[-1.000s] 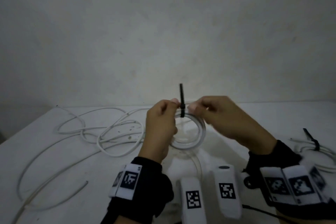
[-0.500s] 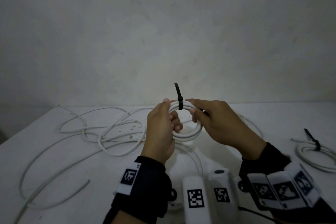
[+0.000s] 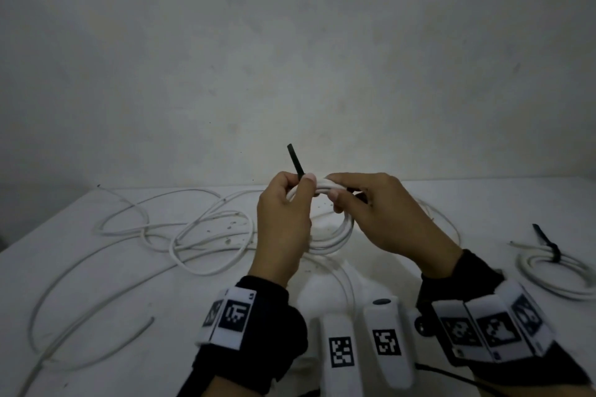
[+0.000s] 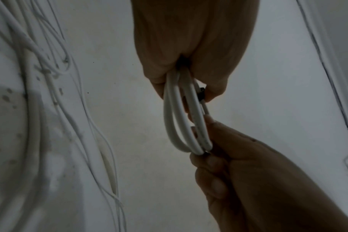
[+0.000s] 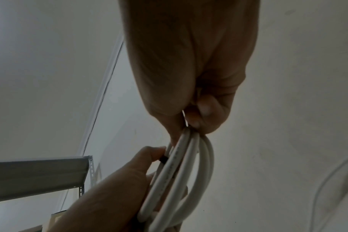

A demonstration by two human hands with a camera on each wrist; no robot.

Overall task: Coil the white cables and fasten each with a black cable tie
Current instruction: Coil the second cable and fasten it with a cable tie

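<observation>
A small coil of white cable (image 3: 342,232) hangs in the air between both hands above the table. My left hand (image 3: 301,184) pinches the coil's top where a black cable tie (image 3: 296,163) wraps it, and the tie's tail sticks up, leaning left. My right hand (image 3: 332,188) grips the coil's top just to the right, thumb over the strands. In the left wrist view the coil (image 4: 181,119) runs from my left hand (image 4: 189,62) to my right hand (image 4: 248,172), with the tie's head (image 4: 201,95) by the thumb. The right wrist view shows the coil (image 5: 179,172) and tie (image 5: 163,159).
Loose white cables (image 3: 180,229) sprawl over the left half of the white table (image 3: 96,316). A coiled cable (image 3: 554,271) bound with a black tie (image 3: 548,245) lies at the right edge. A grey metal shelf (image 5: 40,177) shows in the right wrist view.
The tie's tail has tipped from upright to leaning left. My left thumb now covers the tie's base, and my right hand has shifted its grip along the coil's top.
</observation>
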